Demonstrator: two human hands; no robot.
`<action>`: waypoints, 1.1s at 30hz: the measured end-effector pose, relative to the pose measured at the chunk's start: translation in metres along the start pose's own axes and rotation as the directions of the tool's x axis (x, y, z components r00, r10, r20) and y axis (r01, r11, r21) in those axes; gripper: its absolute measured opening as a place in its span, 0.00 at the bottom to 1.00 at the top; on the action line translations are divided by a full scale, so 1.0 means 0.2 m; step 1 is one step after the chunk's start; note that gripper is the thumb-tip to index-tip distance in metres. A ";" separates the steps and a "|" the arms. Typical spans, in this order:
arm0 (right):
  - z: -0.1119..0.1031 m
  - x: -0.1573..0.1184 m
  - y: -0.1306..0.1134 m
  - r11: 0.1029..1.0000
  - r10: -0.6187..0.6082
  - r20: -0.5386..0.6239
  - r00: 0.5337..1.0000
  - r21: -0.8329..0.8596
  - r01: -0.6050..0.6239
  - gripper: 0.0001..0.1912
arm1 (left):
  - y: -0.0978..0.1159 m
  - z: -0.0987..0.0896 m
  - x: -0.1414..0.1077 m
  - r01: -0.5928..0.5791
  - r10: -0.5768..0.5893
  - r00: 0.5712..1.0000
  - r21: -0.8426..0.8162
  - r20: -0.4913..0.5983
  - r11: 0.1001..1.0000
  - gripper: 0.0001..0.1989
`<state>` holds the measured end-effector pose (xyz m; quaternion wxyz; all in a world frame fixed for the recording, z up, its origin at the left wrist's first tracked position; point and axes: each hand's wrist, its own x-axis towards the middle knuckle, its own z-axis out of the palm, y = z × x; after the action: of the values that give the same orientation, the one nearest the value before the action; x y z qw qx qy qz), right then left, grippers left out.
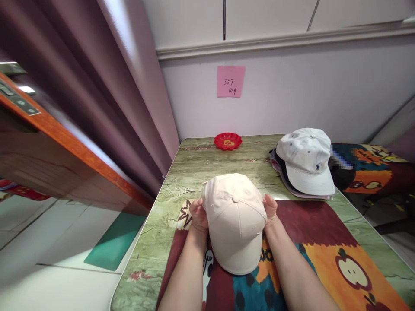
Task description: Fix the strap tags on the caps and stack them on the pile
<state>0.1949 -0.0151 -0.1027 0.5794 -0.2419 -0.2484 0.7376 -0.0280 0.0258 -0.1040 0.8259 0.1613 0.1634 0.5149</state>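
Note:
A cream baseball cap (238, 216) is in front of me, its brim toward me and its crown up. My left hand (198, 212) grips the cap's left edge, with the fingers partly hidden under it. On the opposite edge, my right hand (269, 209) is closed on the cap the same way. The cap is over a patterned cloth (324, 233); whether it rests there or is held just above, I cannot tell. To the right lies a stack of caps with a white cap (308, 160) on top, a small dark logo on its front.
A red scalloped dish (228, 141) sits at the back of the green wood-patterned table (194, 160). A pink note (231, 82) is stuck on the wall behind. At left are a purple curtain (129, 86) and an orange-edged door (81, 147). Another patterned surface (372, 172) lies beyond the caps.

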 end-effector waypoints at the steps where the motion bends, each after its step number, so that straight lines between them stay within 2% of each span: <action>1: 0.02 -0.01 0.00 1.000 -0.014 0.002 1.000 0.003 0.014 0.37 | -0.01 -0.01 0.00 0.009 -0.009 1.000 0.005 0.011 1.000 0.11; 5: 0.05 -0.02 0.01 0.998 -0.065 -0.019 0.998 0.005 0.065 0.44 | -0.04 -0.01 -0.01 0.075 -0.076 0.996 0.025 0.042 0.997 0.27; 9: 0.02 -0.02 0.02 0.997 -0.065 -0.034 0.997 0.029 0.067 0.48 | -0.05 0.02 -0.01 0.097 -0.099 0.991 0.033 0.090 0.995 0.38; 15: 0.01 -0.02 0.07 0.985 -0.060 -0.099 0.993 0.155 0.075 0.50 | -0.10 0.11 -0.05 0.082 -0.084 0.994 0.022 0.074 0.996 0.48; 19: 0.04 -0.05 0.09 0.991 -0.025 -0.122 0.992 0.131 0.041 0.52 | -0.16 0.18 -0.10 0.092 -0.092 0.996 0.007 0.012 0.996 0.53; 22: 0.07 -0.05 0.07 0.996 0.003 -0.104 0.995 0.093 0.007 0.51 | -0.15 0.22 -0.12 0.094 -0.094 0.996 -0.026 0.003 0.995 0.55; 27: 0.06 0.04 0.01 0.997 0.048 -0.032 0.998 0.066 -0.046 0.40 | -0.06 0.20 -0.06 0.089 -0.090 0.996 -0.047 -0.020 0.995 0.48; 30: 0.02 0.09 0.00 0.994 0.096 -0.005 0.995 0.059 -0.096 0.29 | 0.00 0.15 -0.01 -0.010 0.005 0.997 -0.059 -0.083 0.998 0.41; 33: -0.01 0.10 0.01 0.996 0.074 -0.022 0.997 0.041 -0.073 0.16 | 0.04 0.10 0.04 -0.084 0.074 0.989 -0.078 -0.131 0.993 0.37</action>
<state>0.1894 0.0043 -0.1070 0.5593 -0.2481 -0.2178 0.7604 -0.0218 0.0344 -0.0845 0.7987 0.0998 0.1876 0.5629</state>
